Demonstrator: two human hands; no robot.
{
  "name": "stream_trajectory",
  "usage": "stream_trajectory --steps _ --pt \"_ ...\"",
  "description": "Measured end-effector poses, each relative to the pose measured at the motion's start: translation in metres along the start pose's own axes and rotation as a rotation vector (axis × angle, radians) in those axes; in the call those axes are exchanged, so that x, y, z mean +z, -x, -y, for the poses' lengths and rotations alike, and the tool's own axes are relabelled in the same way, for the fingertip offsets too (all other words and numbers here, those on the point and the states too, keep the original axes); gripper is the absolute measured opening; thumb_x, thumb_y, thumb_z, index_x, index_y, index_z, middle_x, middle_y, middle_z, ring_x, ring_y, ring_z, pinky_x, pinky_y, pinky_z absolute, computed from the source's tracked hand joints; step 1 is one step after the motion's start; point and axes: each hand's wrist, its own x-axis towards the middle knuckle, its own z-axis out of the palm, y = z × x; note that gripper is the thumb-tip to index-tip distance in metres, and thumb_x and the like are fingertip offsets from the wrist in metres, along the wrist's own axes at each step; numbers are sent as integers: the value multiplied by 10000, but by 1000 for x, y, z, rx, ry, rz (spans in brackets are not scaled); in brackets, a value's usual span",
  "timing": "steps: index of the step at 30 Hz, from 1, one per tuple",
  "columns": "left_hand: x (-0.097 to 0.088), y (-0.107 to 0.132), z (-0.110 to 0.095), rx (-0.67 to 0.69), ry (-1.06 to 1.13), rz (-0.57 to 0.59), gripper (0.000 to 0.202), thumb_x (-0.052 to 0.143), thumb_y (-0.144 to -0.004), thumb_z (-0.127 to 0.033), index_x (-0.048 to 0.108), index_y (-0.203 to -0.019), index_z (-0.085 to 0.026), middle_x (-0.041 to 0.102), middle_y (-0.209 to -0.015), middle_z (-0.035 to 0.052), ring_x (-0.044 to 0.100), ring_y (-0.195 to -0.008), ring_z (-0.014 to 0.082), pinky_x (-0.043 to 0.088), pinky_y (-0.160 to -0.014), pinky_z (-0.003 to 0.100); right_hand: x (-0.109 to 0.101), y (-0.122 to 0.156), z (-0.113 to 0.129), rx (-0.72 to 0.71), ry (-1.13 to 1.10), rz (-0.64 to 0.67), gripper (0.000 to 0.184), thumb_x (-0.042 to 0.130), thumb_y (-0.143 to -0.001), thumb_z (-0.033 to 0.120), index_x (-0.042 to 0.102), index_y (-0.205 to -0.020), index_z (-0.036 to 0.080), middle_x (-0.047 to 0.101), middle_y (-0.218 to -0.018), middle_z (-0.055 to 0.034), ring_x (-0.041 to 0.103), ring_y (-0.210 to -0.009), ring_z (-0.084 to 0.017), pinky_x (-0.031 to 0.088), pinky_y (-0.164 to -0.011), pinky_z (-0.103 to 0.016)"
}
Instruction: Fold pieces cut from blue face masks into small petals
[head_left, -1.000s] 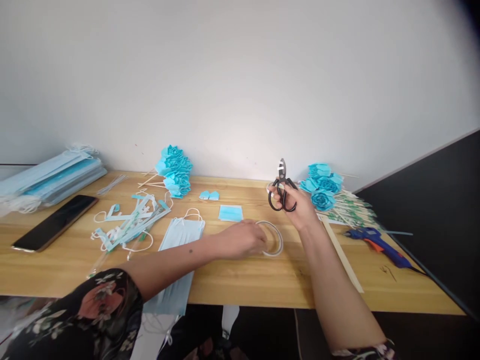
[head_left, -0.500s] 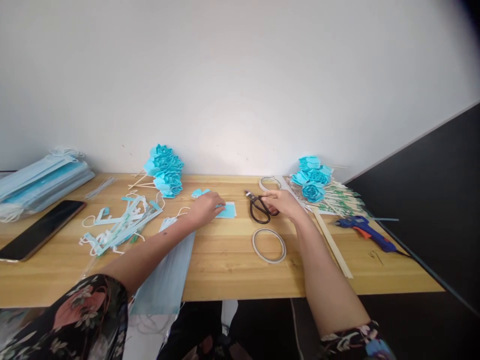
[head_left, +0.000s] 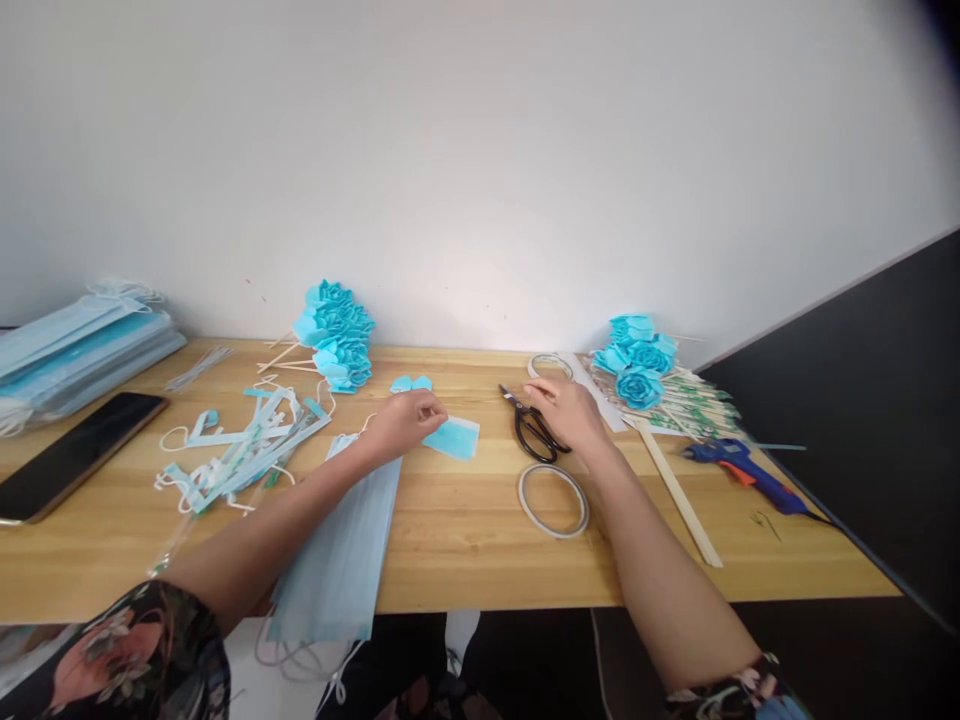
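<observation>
Light pinch on the thin sheet (head_left: 455, 441), left of the scissors (head_left: 520, 410)

Nearer than the scissors lies a tape ring (head_left: 556, 533). Left of the scissors, the left hand (head_left: 405, 422) seems to pinch the sheet's far left corner; the rest spreads from the fingertips toward the scissors. Gripping only that edge should avoid creases. The right hand (head_left: 566, 405) has bent fingers over the scissors' handles; whether they touch, I cannot tell.

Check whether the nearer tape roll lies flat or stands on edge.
Flat: the tape roll shows its whole ring against the table.
</observation>
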Motion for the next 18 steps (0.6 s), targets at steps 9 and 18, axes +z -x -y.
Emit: stream_trajectory --steps 9,18 --pt "5 15 -3 150 -146 54 199 500 -860 -210 670 -770 -161 681 -807 58 596 -817 188 405 -729 288 18 1 52 -253 -59 368 186 516 -892 288 699 -894 252 729 -895 -18 648 -817 -185 407 -683 -273" --pt "4 14 5 88 -90 -1 238 490 -881 -272 682 -776 -176 680 -781 45 592 -767 173 408 -698 267 26 -5 83 -238 138 477 100 598 -821 267 631 -746 210 694 -775 -32 618 -696 -172 310 -553 -258"
